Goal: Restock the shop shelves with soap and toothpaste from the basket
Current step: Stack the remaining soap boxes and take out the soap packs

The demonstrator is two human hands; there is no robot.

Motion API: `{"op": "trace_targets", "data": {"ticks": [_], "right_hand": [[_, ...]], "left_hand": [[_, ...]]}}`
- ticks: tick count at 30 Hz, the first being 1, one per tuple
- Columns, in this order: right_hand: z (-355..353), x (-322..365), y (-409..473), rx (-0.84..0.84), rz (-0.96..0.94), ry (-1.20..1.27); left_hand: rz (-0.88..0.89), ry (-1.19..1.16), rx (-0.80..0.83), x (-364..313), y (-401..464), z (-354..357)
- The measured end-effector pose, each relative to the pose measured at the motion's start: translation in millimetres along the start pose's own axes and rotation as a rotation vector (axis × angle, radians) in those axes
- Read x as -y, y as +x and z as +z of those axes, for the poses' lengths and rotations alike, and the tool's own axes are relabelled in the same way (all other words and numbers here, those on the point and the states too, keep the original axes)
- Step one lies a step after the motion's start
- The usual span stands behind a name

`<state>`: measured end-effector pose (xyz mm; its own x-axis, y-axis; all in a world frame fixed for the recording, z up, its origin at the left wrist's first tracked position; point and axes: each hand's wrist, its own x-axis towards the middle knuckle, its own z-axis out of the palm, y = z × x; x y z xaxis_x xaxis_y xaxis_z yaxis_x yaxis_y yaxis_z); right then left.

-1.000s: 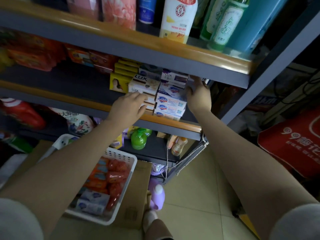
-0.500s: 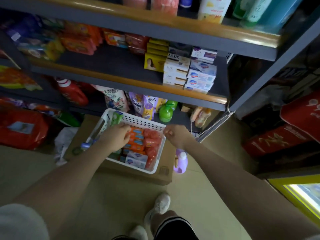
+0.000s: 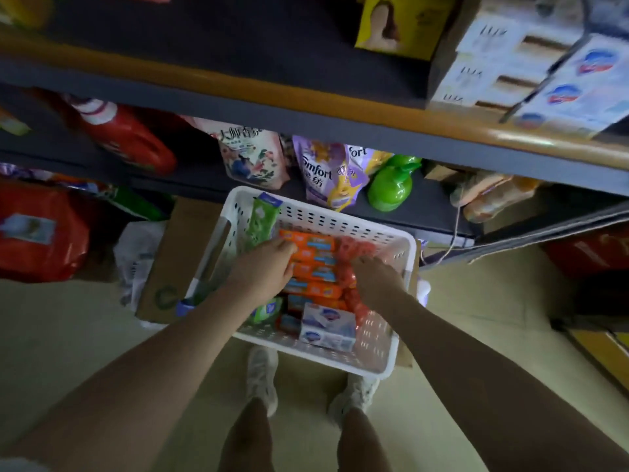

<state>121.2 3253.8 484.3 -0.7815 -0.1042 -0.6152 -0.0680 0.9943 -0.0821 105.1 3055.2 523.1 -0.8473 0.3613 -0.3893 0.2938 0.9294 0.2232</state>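
A white perforated basket point(image 3: 340, 222) sits on a cardboard box on the floor below me. It holds several orange soap packs point(image 3: 315, 258), red packs point(image 3: 355, 249), a white-and-blue soap box point(image 3: 328, 327) at the near side and a green pack point(image 3: 262, 219) leaning at the far left. My left hand point(image 3: 262, 272) is inside the basket, its bent fingertips on the top orange pack; its grip is hidden. My right hand point(image 3: 377, 281) lies on the red packs with fingers apart. Stacked soap boxes point(image 3: 575, 86) stand on the shelf at the upper right.
The shelf's orange front edge point(image 3: 306, 97) runs above the basket. A yellow box point(image 3: 401, 25) stands on that shelf. Below it are refill pouches point(image 3: 326, 172), a green pump bottle point(image 3: 391, 185) and a red jug point(image 3: 129, 137). My feet point(image 3: 262, 379) stand just behind the basket.
Both hands left the soap boxes on the shelf and came down into the basket. My view dropped and moved closer to the basket.
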Motion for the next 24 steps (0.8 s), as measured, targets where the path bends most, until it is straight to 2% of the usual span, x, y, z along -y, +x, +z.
{"op": "trace_targets", "data": {"ticks": [3, 8, 12, 16, 18, 22, 24], "right_hand": [[13.1, 4.3, 13.3, -0.008, 0.005, -0.037], [13.7, 1.6, 7.9, -0.108, 0.033, 0.011], [-2.4, -18.4, -14.2, -0.221, 0.186, 0.274], [-4.6, -36.8, -34.5, -0.381, 0.356, 0.778], [0.0, -42.6, -40.2, -0.428, 0.421, 1.004], [8.5, -46.8, -45.0, -0.402, 0.472, 1.289], [8.6, -44.5, -47.1, -0.376, 0.462, 1.388]], "left_hand": [[0.132, -0.025, -0.019, 5.4, 24.6, 7.2], [0.371, 0.092, 0.126, 1.7, 72.9, 34.9], [0.522, 0.266, 0.140, -16.3, 102.7, 54.9], [0.406, 0.228, 0.132, -30.2, 110.8, 78.1], [0.336, 0.184, 0.074, -35.4, 108.4, 87.6], [0.294, 0.151, -0.037, -38.0, 105.0, 99.4], [0.248, 0.100, 0.001, -44.9, 101.8, 100.9]]}}
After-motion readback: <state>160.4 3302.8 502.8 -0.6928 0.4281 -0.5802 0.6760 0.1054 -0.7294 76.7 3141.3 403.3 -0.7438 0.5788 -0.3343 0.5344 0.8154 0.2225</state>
